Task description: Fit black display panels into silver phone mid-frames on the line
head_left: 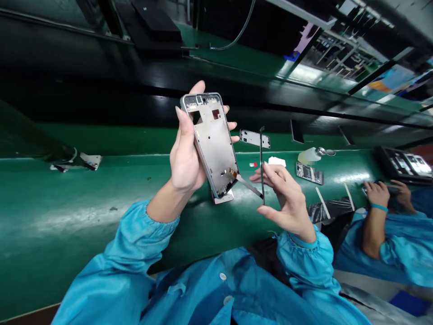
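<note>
My left hand (185, 155) grips a grey metal phone frame (214, 142), held upright with its inner side facing me, fingers wrapped round its left edge and back. My right hand (286, 198) pinches a thin dark screen panel (261, 164), seen edge-on and standing vertical just right of the frame. A flat ribbon strip (249, 185) runs from the frame's lower end to the panel. Both hands hover above the green conveyor belt (84, 212).
On the belt lie another phone frame (255, 138), a phone board (308, 174), a white bottle (309, 155) and small white pieces. At the right a co-worker's hands (379, 192) in blue sleeves work beside a dark tray of phones (407, 164).
</note>
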Demonstrator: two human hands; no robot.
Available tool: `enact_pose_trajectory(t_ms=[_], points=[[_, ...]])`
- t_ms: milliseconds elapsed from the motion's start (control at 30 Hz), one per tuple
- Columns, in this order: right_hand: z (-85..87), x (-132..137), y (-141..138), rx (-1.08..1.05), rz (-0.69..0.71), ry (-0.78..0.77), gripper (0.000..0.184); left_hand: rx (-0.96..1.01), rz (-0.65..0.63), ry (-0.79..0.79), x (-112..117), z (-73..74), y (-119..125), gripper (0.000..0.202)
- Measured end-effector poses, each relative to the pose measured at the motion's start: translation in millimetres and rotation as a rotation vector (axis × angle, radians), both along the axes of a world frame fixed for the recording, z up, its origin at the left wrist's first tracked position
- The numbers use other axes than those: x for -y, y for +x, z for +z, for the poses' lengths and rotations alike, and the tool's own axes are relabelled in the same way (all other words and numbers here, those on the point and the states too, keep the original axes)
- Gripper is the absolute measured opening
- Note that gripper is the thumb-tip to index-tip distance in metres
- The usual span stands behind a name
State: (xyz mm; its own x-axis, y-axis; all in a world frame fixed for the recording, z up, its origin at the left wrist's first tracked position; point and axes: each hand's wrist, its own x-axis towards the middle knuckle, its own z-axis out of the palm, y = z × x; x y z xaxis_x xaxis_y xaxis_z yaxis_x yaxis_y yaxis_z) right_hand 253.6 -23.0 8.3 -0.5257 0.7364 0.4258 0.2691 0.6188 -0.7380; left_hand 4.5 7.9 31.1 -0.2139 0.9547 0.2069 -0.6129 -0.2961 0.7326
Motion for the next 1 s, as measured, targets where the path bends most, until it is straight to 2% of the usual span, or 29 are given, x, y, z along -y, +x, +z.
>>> enact_pose_trajectory(t_ms=[267,433,567,700,833,900,1000], points=[[3.2,2,5,0.089,-0.044,0.07,0.078,0.02,-0.04,0.136,2,-3.1,-6,0.047],[-2.2,-4,-18,0.011,-0.048,0.02,0.076,-0.1,-0.096,0.27,-1,-9.9,-11,0.04],[-14.5,-7,-42,-0.186,-0.027,-0.061,0.08,-0.217,-0.066,0.345,-6,-13.7,-19,0.049],[-22.9,-4,-35,-0.225,-0.007,-0.057,0.079,-0.242,-0.072,0.348,-8,-11.3,-33,0.051],[-22.5,-1,-24,-0.15,-0.02,-0.046,0.081,-0.285,-0.046,0.405,-10,-11.2,-40,0.056],[-20.1,-3,-31,-0.165,-0.018,-0.026,0.079,-0.33,-0.017,0.439,-11,-13.9,-38,0.055],[-16.4,-7,-46,-0.196,-0.05,0.021,0.079,-0.368,-0.05,0.409,-12,-18.3,-33,0.053]])
